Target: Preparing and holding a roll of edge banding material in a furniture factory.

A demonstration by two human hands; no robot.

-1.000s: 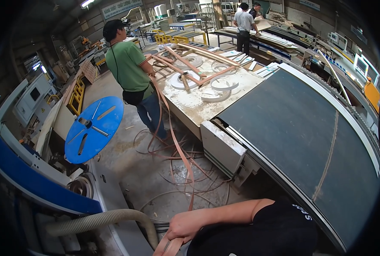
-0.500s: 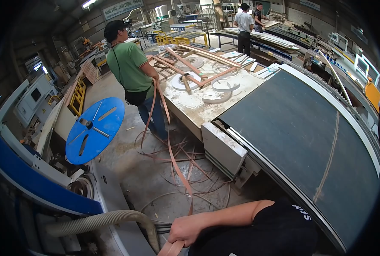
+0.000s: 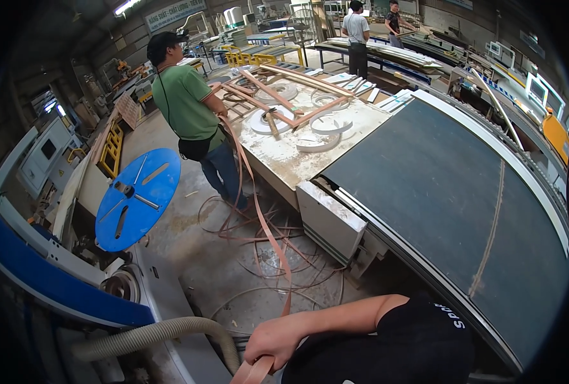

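A lettered wall banner [image 3: 175,14] is hanging at eleven o'clock. White letters [image 3: 454,318] are marking the black shirt [image 3: 393,349] at four.

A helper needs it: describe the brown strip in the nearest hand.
From the wide dark belt at right, look left to the lower edge. There a bare hand grips the brown strip; unlike the loose brown loops on the floor, it is in the fist.

Belt [image 3: 418,185]: dark grey-green, one pale tan streak across. Left of belt: strip [image 3: 268,233], pinkish brown; disc [image 3: 134,208], solid bright blue; hose [image 3: 163,329], beige, ribbed; co-worker's shirt [image 3: 185,102], plain green. Beyond belt: surface [image 3: 275,160], off-white, brown-smudged; frame [image 3: 268,91], reddish brown. In front of belt: sleeve [image 3: 418,323], black, white lettering. Right of belt: panel [image 3: 556,137], yellow-orange.
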